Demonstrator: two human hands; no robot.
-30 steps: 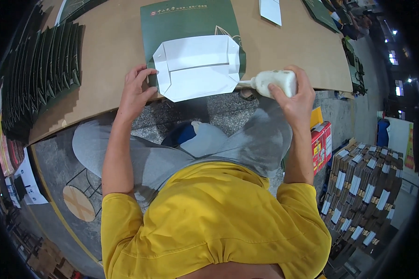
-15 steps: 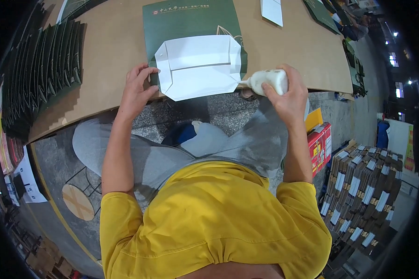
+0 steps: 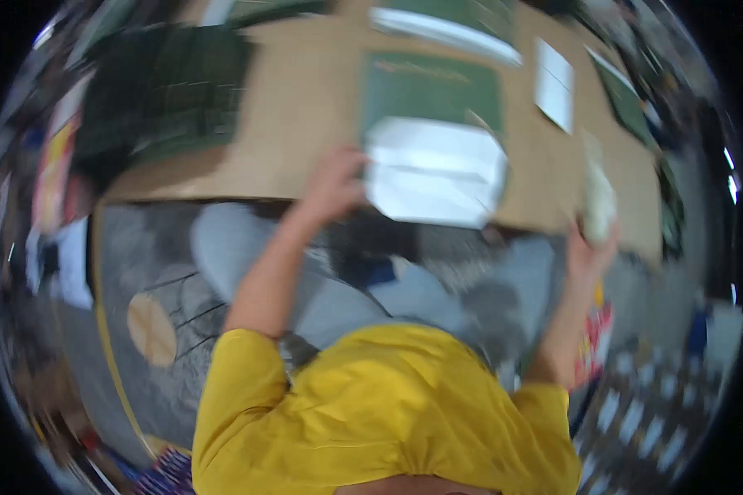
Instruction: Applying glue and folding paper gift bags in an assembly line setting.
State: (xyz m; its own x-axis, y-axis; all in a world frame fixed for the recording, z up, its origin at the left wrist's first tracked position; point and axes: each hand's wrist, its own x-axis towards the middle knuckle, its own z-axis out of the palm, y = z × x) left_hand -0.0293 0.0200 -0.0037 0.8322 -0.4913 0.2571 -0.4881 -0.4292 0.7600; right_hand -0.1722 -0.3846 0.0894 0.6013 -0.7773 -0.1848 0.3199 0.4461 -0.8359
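Observation:
A flat green paper bag (image 3: 429, 87) lies on the table with its white octagonal folded bottom (image 3: 437, 186) toward me, jutting slightly past the near edge. My left hand (image 3: 336, 183) is at the left side of that white bottom; its fingers are smeared by motion, so their grip does not show. Off to the right, apart from the bag, my right hand (image 3: 593, 247) is closed around a whitish squeeze bottle (image 3: 599, 198). The bottle stands nearly upright with its narrow nozzle pointing up and away.
A dense row of folded dark green bags (image 3: 169, 91) stands at the table's left. Another green bag with a white edge (image 3: 446, 33) lies farther back. A white card (image 3: 554, 85) is at right. Below the table are a round stool (image 3: 152, 330) and stacked bundles (image 3: 636, 412).
My right hand has lifted the bottle away from the white bottom's corner and turned its nozzle upward. My left hand stays by the bag's left side. The whole view has shifted and blurred.

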